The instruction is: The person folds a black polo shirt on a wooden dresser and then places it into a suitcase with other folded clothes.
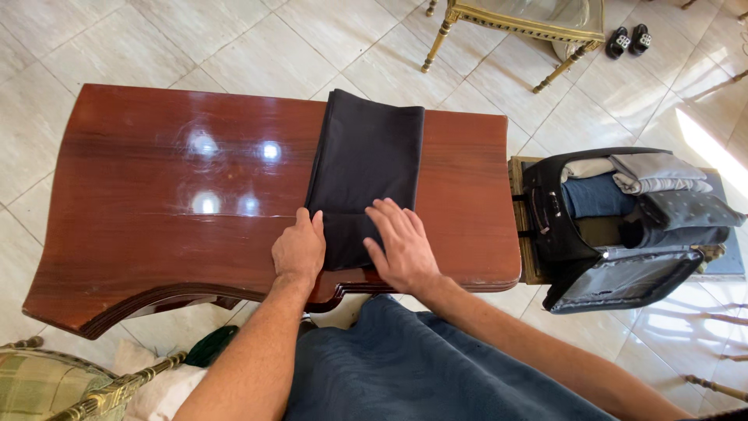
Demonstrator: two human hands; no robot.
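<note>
Left hand (298, 249) loosely curled, fingers (310, 224) on the cloth's (366, 168) left edge; right hand (400, 248) flat, fingers spread, pressing its near end; neither grips; dark cloth lies folded to a long strip near the table's (156, 195) front edge; near end seemingly folded over, rest flat; suitcase (615, 226) open right, part packed; garment's kind unclear.
</note>
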